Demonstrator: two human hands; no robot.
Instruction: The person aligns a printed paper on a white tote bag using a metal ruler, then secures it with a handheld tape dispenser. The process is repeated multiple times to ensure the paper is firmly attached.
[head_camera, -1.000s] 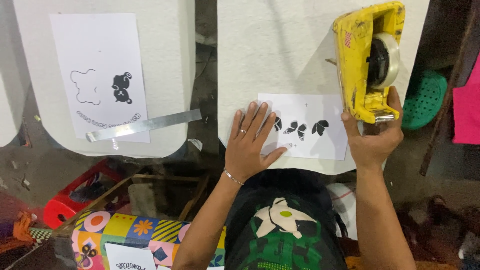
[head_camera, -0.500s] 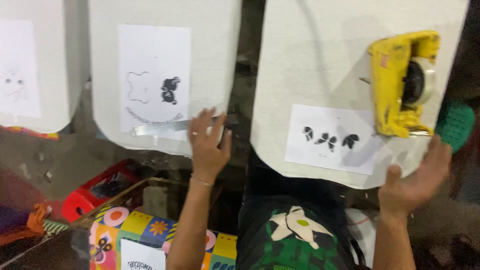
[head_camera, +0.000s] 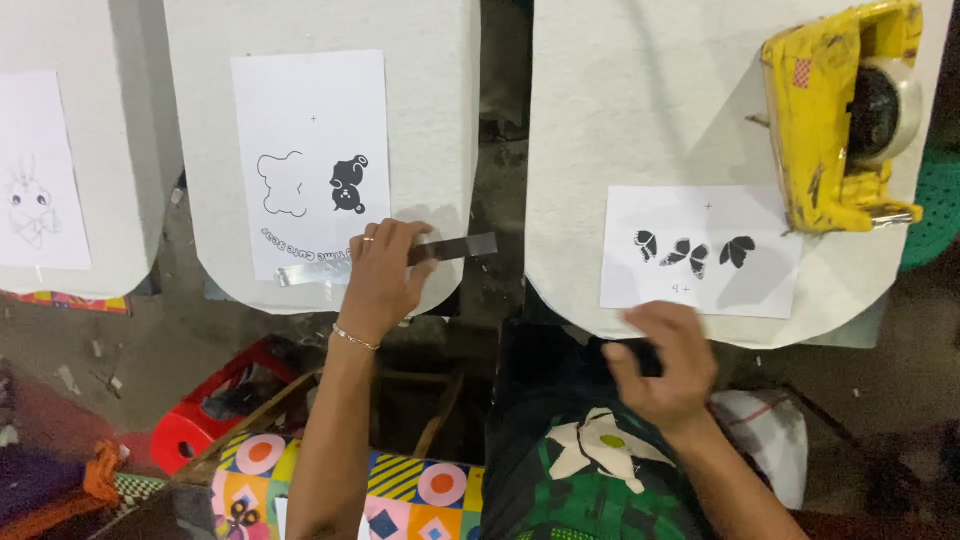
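My left hand (head_camera: 385, 278) grasps the metal ruler (head_camera: 390, 258) lying across the printed sheet (head_camera: 312, 150). My right hand (head_camera: 665, 365) hangs released, blurred, below the butterfly sheet (head_camera: 700, 250).

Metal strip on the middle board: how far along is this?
Done: a printed sheet lies on the middle board, a butterfly sheet on the right board. In hand: the left hand lies on the metal strip across the sheet's bottom edge. Left: the right hand is empty, the yellow tape dispenser untouched.
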